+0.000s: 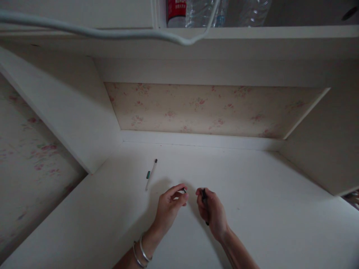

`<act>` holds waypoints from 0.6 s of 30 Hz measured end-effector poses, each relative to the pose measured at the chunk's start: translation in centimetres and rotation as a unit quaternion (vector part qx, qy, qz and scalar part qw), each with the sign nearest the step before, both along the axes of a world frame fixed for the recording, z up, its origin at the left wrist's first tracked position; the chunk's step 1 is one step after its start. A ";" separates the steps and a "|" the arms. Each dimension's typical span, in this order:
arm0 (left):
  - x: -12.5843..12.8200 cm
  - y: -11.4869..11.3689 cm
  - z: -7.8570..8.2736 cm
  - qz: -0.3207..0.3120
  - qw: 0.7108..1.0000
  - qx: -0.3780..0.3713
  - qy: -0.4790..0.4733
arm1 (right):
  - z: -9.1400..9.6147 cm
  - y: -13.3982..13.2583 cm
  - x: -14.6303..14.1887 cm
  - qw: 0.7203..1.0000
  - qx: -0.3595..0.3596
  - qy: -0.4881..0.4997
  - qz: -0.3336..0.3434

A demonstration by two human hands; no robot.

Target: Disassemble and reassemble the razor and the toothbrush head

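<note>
Over the white desk, my left hand [169, 205] pinches a small dark piece [184, 189] between thumb and fingertips; its exact kind is too small to make out. Two silver bangles circle the left wrist. My right hand [214, 213] is wrapped around a slim black pen barrel [204, 194], its lower end poking out below the palm. A small gap separates the two hands. Beyond the left hand lies a thin whitish pen refill [151, 174] with a black end. Beside the refill, on its left, is a small dark green piece [148, 174].
The white desk [252, 186] is bounded by side panels and a back wall with floral wallpaper [196, 108]. Overhead, a shelf [252, 33] holds clear plastic bottles [198, 13] and a red-labelled container [177, 9]. A pale cable [112, 34] hangs across the shelf front.
</note>
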State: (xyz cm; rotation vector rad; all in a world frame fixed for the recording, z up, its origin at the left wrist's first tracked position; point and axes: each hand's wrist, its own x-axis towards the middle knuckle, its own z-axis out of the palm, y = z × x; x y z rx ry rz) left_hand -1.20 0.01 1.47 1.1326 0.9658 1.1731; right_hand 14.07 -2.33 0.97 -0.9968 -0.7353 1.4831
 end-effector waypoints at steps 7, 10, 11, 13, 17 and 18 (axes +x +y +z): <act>0.1 -0.1 0.5 0.008 1.000 -0.003 0.006 | 0.0 0.6 0.7 0.999 0.036 -0.032 -0.008; 0.1 -0.1 0.6 0.011 1.000 0.004 0.015 | -0.7 1.2 2.7 0.981 0.040 -0.182 -0.057; 0.0 -0.1 0.5 0.012 1.000 0.010 0.021 | -1.0 1.5 3.8 0.962 0.038 -0.258 -0.075; 0.0 -0.1 0.5 0.014 0.999 0.024 0.033 | -1.6 1.9 6.6 0.906 0.043 -0.406 -0.108; -0.1 -0.1 0.6 0.009 0.997 0.049 0.054 | -2.7 2.1 13.0 0.760 0.001 -0.635 -0.135; -0.1 -0.1 0.7 0.007 0.997 0.053 0.059 | -2.8 2.1 14.4 0.725 -0.021 -0.674 -0.137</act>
